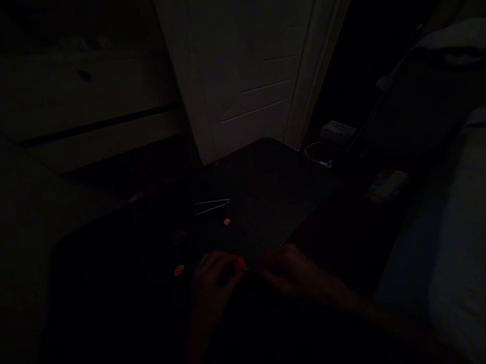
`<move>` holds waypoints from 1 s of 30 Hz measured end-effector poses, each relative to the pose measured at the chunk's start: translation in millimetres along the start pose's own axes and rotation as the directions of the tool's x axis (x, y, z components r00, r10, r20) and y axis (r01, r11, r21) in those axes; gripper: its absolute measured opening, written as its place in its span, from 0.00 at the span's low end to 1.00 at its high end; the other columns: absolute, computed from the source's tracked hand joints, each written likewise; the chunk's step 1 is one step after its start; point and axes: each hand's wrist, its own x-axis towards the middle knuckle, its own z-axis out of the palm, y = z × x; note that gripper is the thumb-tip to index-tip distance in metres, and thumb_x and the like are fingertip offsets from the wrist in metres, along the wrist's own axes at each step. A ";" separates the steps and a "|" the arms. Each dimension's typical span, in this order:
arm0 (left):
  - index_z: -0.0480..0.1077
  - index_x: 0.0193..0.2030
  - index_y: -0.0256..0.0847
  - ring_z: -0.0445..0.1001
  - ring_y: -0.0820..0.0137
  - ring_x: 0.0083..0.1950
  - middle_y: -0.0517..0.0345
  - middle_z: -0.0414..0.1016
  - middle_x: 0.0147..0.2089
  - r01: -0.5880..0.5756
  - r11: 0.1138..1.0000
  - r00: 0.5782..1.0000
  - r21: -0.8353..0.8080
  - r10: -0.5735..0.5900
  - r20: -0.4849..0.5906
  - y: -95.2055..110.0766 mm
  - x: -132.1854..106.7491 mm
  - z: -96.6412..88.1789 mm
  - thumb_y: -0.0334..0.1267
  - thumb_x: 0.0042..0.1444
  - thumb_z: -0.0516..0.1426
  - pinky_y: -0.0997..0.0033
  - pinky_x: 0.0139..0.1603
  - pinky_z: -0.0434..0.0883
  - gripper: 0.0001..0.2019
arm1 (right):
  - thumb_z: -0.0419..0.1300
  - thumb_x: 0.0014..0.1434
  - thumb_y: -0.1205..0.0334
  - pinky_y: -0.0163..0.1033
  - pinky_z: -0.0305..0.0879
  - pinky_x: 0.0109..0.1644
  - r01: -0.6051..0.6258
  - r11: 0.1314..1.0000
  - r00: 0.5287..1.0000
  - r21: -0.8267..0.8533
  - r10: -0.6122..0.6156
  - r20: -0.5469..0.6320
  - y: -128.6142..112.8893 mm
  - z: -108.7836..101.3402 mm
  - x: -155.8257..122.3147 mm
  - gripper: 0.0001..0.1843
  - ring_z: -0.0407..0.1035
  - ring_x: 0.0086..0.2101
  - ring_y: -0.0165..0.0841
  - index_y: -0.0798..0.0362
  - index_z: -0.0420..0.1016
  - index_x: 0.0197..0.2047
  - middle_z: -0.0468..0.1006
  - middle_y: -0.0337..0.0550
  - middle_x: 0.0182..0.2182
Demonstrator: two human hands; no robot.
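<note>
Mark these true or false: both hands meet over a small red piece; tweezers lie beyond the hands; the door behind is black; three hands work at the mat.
1. The left hand and right hand meet at a small red piece: true.
2. Tweezers lie on the dark mat beyond the hands: true.
3. The door is black: false, it is white.
4. Three hands work at the mat: false, only two.

Hands: two, left hand (213, 288) and right hand (294, 271), at 6 o'clock on the dark table (271, 190). Small red pieces: three, namely one held piece (240, 262) between the hands, one loose piece (179, 270) at 9 o'clock of them, one square piece (227, 222) at 12 o'clock. Tweezers (212, 206): one pair. Door (247, 55): one.
</note>
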 end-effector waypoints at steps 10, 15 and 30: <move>0.83 0.48 0.53 0.80 0.59 0.51 0.58 0.84 0.48 -0.016 0.999 0.999 0.030 0.014 0.049 -7.8 0.8 1.7 0.41 0.60 0.68 0.56 0.54 0.73 0.09 | 0.59 0.76 0.58 0.33 0.63 0.32 0.143 0.968 0.983 -0.204 -0.164 -0.087 44.2 13.9 -9.4 0.14 0.73 0.28 0.30 0.54 0.85 0.48 0.81 0.41 0.29; 0.83 0.46 0.51 0.80 0.59 0.51 0.58 0.83 0.47 -0.011 0.999 0.999 0.038 0.009 0.049 -5.9 2.1 2.8 0.41 0.59 0.69 0.56 0.54 0.73 0.08 | 0.56 0.77 0.60 0.36 0.64 0.34 0.186 0.943 0.959 -0.275 -0.235 -0.158 47.3 24.9 -14.2 0.13 0.72 0.32 0.33 0.55 0.83 0.49 0.80 0.44 0.32; 0.83 0.47 0.52 0.79 0.59 0.52 0.59 0.83 0.49 0.002 1.000 0.996 -0.003 -0.002 0.088 -14.0 2.4 5.4 0.38 0.59 0.69 0.55 0.55 0.71 0.09 | 0.55 0.70 0.69 0.40 0.54 0.32 0.294 0.779 0.936 -0.555 -0.352 0.001 62.8 36.2 -26.2 0.26 0.65 0.25 0.32 0.56 0.69 0.70 0.76 0.36 0.26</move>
